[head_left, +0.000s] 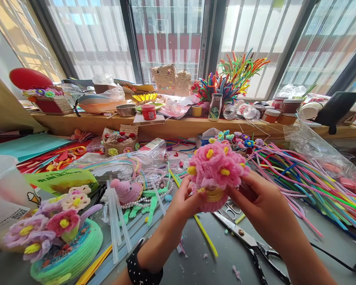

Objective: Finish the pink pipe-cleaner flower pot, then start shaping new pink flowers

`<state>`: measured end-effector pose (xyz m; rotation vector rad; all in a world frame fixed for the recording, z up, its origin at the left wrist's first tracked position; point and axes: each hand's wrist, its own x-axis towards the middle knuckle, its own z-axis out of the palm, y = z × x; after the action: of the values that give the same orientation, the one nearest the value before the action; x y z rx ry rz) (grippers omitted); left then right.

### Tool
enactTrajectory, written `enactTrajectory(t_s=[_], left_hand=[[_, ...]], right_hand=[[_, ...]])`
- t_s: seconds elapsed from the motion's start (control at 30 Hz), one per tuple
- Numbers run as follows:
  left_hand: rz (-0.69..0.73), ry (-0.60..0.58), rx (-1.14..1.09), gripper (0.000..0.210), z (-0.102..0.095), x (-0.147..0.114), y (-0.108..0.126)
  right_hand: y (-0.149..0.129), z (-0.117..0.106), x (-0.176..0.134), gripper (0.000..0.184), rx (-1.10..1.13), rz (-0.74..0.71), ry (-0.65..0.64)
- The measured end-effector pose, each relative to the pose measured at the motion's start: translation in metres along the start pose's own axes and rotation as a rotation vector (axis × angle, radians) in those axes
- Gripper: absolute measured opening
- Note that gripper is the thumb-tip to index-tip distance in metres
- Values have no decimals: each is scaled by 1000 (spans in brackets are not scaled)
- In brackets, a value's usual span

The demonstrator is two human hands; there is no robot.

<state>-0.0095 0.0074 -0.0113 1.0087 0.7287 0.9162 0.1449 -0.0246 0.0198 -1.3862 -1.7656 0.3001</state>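
Between the left hand (182, 202) and right hand (256, 200), fingers grasp a fuzzy pink flower bouquet (216, 170) with yellow centres

A fuzzy pink pipe-cleaner flower bunch (215, 169) with yellow centres is sitting upright above the grey table, its pink and yellow woven base showing beneath the blooms, at the middle of the view.
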Motion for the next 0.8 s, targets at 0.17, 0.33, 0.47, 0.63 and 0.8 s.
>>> enactTrajectory(t_s=[0.17, 0.33, 0.47, 0.63, 0.8], left_hand=[[20, -13, -6, 65, 0, 1, -1], [42, -25, -23, 61, -1, 1, -3], [32, -7, 2, 62, -1, 2, -3], [31, -10, 2, 61, -1, 2, -3], [27, -18, 2, 62, -1, 1, -2]], right_hand=[[0, 0, -1, 9, -39, -19, 23], [2, -1, 0, 11, -36, -29, -1], [1, -1, 0, 11, -67, -36, 12], [1, -1, 0, 14, -83, -50, 22], [4, -1, 1, 10, -71, -68, 9]])
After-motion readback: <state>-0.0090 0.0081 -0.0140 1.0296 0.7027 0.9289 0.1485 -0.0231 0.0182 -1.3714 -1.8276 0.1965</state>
